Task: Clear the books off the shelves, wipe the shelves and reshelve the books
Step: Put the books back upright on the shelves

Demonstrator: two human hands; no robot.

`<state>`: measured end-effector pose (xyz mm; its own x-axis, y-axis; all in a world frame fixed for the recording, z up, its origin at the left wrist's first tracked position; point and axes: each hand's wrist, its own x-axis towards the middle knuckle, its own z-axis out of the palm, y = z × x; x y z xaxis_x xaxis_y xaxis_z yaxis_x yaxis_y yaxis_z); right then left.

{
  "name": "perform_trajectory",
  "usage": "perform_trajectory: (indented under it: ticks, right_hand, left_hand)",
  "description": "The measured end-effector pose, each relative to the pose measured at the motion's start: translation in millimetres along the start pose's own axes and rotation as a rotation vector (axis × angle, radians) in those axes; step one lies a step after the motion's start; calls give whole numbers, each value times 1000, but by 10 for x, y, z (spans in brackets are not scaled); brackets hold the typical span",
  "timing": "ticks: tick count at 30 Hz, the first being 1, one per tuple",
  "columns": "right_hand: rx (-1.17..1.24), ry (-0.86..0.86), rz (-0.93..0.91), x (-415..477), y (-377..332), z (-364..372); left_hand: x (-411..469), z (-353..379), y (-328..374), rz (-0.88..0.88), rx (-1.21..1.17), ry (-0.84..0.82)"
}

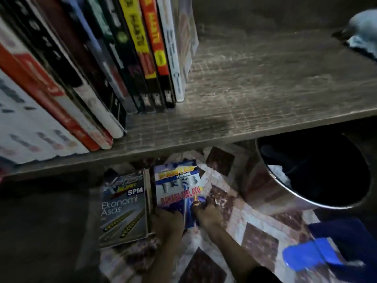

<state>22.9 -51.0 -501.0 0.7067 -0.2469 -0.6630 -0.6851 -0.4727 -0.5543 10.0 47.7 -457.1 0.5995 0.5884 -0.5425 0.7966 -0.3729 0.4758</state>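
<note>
Gripping the blue glossy paperback marked Bahasa Melayu [177, 186] by its near edge: left hand [167, 223] and right hand [206, 215] both curled onto the cover, probably to lift it for reshelving. Lying low on the floor, just below the front edge of the grey wood-grain shelf board [255, 82]. Beside it, under the same edge, a dark Ekonomi Asas paperback [124, 207]. On the board's left part, a leaning row of upright books [122, 58]. At its far right, a crumpled grey cloth [363, 33], kept handy for wiping.

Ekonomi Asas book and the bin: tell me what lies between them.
Head view: the Bahasa Melayu book, held by the left hand and right hand, then patterned floor up to the bin.
</note>
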Motion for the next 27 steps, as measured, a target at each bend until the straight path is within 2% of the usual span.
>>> perform_trajectory:
  ticks: [5, 11, 15, 18, 22, 27]
  right_hand:
    - [-5, 42, 54, 96, -18, -3]
    - [-60, 56, 116, 177, 59, -82]
    - [-127, 72, 53, 48, 58, -179]
    - [-52, 71, 13, -6, 59, -183]
    - [91, 77, -33, -94, -8, -270]
    - [353, -66, -20, -283, -177, -530]
  left_hand:
    - [63, 33, -20, 15, 30, 3]
    - [116, 65, -6, -108, -28, -58]
    - [105, 114, -44, -119, -113, -25]
    - [88, 52, 2, -60, -196, 14]
    - [161, -84, 60, 66, -265, -60]
    - [116, -300, 158, 25, -213, -185]
